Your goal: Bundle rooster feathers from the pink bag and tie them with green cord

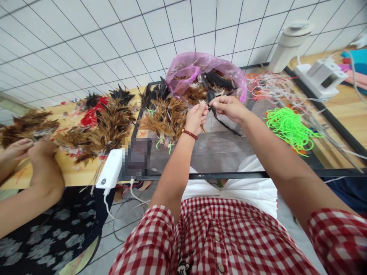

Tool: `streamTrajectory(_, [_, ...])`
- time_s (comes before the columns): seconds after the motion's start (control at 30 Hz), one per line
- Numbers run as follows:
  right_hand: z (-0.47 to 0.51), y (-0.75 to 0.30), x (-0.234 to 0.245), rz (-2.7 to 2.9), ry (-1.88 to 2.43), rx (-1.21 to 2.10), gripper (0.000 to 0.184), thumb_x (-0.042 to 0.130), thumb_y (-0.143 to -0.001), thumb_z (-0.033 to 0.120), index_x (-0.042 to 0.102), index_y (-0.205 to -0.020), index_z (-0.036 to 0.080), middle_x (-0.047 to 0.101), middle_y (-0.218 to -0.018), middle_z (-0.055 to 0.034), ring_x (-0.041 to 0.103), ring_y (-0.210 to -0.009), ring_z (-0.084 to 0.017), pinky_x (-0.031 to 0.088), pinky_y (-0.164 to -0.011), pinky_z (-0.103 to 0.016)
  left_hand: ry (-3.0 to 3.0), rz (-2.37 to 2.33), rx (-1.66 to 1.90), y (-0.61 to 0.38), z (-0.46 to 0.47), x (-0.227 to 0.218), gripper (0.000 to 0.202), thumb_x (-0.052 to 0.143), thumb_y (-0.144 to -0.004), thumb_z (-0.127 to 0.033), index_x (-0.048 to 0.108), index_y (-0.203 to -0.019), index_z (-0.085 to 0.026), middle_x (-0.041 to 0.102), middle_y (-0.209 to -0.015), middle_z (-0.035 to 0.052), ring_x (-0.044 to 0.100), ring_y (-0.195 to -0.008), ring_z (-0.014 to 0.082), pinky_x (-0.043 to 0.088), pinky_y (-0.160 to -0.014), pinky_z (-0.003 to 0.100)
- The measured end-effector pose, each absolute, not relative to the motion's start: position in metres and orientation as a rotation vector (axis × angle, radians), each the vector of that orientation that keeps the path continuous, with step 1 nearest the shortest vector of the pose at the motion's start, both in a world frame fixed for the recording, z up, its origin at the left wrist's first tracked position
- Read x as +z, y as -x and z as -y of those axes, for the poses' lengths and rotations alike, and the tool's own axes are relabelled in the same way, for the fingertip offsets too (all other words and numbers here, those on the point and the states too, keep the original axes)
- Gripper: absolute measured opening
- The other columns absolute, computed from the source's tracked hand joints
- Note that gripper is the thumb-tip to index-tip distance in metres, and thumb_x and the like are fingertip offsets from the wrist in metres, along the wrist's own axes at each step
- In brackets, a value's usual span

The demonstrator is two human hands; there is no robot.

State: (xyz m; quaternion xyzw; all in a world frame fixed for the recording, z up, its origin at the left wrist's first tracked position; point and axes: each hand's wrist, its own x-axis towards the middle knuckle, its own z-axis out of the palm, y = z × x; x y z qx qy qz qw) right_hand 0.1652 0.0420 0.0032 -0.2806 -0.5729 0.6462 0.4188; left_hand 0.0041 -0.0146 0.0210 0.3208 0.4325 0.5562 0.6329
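My right hand [229, 109] pinches a black feather [211, 98] between thumb and fingers, and a long dark strand hangs below it to the right. My left hand [195, 117] is closed right beside it, fingertips pressed together around a small pale bit that I cannot make out. Just behind both hands lies a pink-purple plastic bag [183, 63], its mouth spread, with brown and black feathers [195, 93] inside. Bundles of brown and black feathers [166, 118] tied with green string lie left of my left hand.
A green cord pile [288, 128] and clear-and-red strands [275, 86] lie right. Behind stand a white bottle [289, 46] and power strip [319, 82]. Left are a power bank [110, 168], a blurred-out dark object [137, 156], feather bundles [111, 122] and a co-worker's hands [40, 147].
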Motion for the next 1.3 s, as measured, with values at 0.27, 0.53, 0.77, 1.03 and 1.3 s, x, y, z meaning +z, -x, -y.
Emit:
streamTrajectory(0.27, [-0.034, -0.158, 0.006, 1.443, 0.640, 1.682, 0.047, 0.091, -0.069, 0.045, 0.075, -0.105, 0.018, 0.073, -0.083, 0.0004, 0.064, -0.071, -0.009, 0.054, -0.067, -0.022, -0.826, -0.942, 1.094, -0.009, 0.018, 0.023, 0.029, 0.073, -0.089, -0.033, 0.055, -0.075, -0.014, 0.047, -0.056, -0.0078, 0.027, -0.039, -0.0019, 0.017, -0.039, 0.012])
streamTrajectory(0.53, [-0.035, -0.164, 0.007, 1.368, 0.701, 1.746, 0.041, 0.095, -0.061, 0.040, 0.076, -0.085, 0.013, 0.071, -0.068, -0.0009, 0.065, -0.060, -0.010, 0.055, -0.060, -0.022, -0.848, -0.892, 1.041, -0.013, 0.020, 0.019, 0.023, 0.069, -0.092, -0.027, 0.057, -0.079, -0.013, 0.048, -0.057, -0.0074, 0.027, -0.039, -0.0019, 0.017, -0.039, 0.011])
streamTrajectory(0.77, [-0.039, -0.156, -0.011, 1.223, 0.735, 1.746, 0.032, 0.090, -0.068, 0.033, 0.064, -0.069, 0.014, 0.057, -0.055, 0.0037, 0.053, -0.048, -0.007, 0.046, -0.050, -0.018, -0.805, -0.824, 1.010, -0.016, 0.017, 0.007, 0.020, 0.061, -0.097, -0.024, 0.057, -0.080, -0.013, 0.049, -0.061, -0.0058, 0.030, -0.041, -0.0014, 0.019, -0.039, 0.010])
streamTrajectory(1.03, [-0.041, -0.157, -0.013, 1.223, 0.664, 1.740, 0.040, 0.085, -0.076, 0.050, 0.070, -0.090, 0.015, 0.057, -0.058, 0.0058, 0.051, -0.051, -0.006, 0.047, -0.054, -0.019, -0.814, -0.929, 1.126, -0.022, 0.019, 0.004, 0.025, 0.063, -0.096, -0.032, 0.052, -0.079, -0.017, 0.045, -0.059, -0.0079, 0.035, -0.042, -0.0002, 0.023, -0.040, 0.010])
streamTrajectory(1.3, [-0.036, -0.154, -0.012, 1.247, 0.754, 1.679, 0.034, 0.092, -0.063, 0.037, 0.069, -0.075, 0.015, 0.063, -0.055, 0.0033, 0.056, -0.049, -0.008, 0.048, -0.051, -0.021, -0.804, -0.953, 1.082, -0.023, 0.017, -0.002, 0.023, 0.060, -0.097, -0.028, 0.052, -0.079, -0.017, 0.044, -0.056, -0.0084, 0.033, -0.040, 0.0010, 0.021, -0.040, 0.012])
